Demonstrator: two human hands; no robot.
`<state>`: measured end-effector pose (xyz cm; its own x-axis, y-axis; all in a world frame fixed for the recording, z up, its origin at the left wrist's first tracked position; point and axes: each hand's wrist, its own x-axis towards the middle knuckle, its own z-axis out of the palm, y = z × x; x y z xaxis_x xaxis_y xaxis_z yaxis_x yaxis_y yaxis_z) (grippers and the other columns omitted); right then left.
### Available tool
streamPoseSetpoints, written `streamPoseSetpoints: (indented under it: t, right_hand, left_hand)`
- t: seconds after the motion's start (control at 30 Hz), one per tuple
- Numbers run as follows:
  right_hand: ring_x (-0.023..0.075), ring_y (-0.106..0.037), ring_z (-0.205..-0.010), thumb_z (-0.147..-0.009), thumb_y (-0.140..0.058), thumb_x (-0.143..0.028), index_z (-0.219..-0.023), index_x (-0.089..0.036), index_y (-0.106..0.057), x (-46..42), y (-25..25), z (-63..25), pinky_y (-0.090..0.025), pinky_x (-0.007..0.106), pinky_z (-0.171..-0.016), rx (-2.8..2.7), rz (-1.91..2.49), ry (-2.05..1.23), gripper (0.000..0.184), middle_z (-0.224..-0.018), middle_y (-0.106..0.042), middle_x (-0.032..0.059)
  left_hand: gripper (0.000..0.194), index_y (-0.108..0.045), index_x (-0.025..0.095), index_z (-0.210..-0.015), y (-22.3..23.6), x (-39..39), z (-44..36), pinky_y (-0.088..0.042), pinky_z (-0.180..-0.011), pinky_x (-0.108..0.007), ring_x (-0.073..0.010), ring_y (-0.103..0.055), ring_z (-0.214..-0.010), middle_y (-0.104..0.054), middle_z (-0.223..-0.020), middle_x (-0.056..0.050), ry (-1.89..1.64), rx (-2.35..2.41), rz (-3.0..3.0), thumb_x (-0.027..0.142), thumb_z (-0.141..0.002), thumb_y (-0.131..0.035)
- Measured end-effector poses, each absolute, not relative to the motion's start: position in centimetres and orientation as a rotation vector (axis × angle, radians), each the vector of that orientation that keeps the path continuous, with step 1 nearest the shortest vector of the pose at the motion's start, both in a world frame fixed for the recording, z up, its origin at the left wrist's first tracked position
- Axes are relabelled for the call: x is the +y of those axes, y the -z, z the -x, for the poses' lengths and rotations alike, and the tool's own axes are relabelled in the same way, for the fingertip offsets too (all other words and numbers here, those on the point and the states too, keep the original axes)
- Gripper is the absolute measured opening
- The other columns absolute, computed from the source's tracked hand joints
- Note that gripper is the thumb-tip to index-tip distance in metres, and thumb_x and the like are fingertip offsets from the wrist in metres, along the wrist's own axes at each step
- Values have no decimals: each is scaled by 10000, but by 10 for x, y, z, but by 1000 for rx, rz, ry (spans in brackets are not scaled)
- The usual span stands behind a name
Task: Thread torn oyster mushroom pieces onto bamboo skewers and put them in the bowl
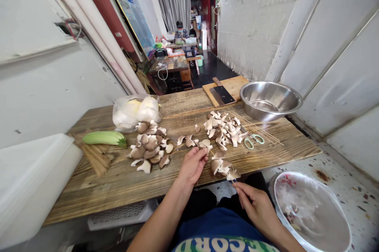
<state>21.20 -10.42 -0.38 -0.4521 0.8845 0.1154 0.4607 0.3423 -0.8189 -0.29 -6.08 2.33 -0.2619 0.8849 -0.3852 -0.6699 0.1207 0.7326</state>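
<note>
My left hand [193, 165] rests at the wooden table's [103, 181] front edge, fingers pinched on a mushroom piece [205, 144]. My right hand [257, 206] is lower and to the right, off the table, closed on the end of a thin skewer [233, 181] threaded with several mushroom pieces [222, 165]. One pile of cut mushrooms [151, 145] lies left of my left hand, another pile [225, 129] lies beyond it. Green-handled scissors [254, 140] and bare bamboo skewers [260, 127] lie by the far pile.
A steel bowl [271, 100], a cutting board [233, 86] with a cleaver [221, 93], a plastic bag of vegetables [136, 112], a green gourd [104, 138] and a skewer bundle [94, 159] are on the table. A bag-lined basin [310, 212] stands on the floor right. A person sits far back.
</note>
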Motion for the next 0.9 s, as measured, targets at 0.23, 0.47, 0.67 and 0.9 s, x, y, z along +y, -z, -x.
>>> streamPoseSetpoints:
  t: [0.23, 0.47, 0.67, 0.9]
  right_hand:
    - [144, -580, -524, -924, -369, -366, -1006, -154, -674, -96, 2, -208, -467, 201, -519, -2029, 1181, -1021, 380, -550, -590, 15]
    - [141, -561, -496, -914, -384, -394, -988, -123, -678, -91, 12, -205, -458, 220, -500, -1917, 1208, -1002, 406, -586, -622, 33]
    - [135, -558, -504, -913, -392, -410, -985, -120, -674, -89, 19, -206, -451, 217, -505, -1864, 1236, -1004, 411, -598, -620, 31]
    - [129, -527, -483, -913, -402, -406, -983, -133, -667, -88, 19, -208, -429, 217, -497, -1847, 1249, -1002, 387, -563, -582, 9]
  left_hand:
    - [235, -625, 107, -705, -14, -64, -3, -410, -552, -175, -57, -513, -564, -590, -638, 4, -1417, 1036, -317, 197, -567, -792]
    - [273, -644, 142, -902, -20, -64, 5, -442, -747, -243, -133, -601, -834, -660, -927, -76, -1584, 1078, -323, 304, -689, -699]
    - [255, -640, 132, -700, -15, -64, 15, -333, -545, -192, -64, -437, -527, -536, -571, 25, -1682, 1416, -625, 386, -705, -669]
    - [203, -685, 197, -904, -10, -62, 33, -397, -669, -259, -136, -514, -647, -599, -714, -6, -1304, 1966, -1453, 305, -742, -628]
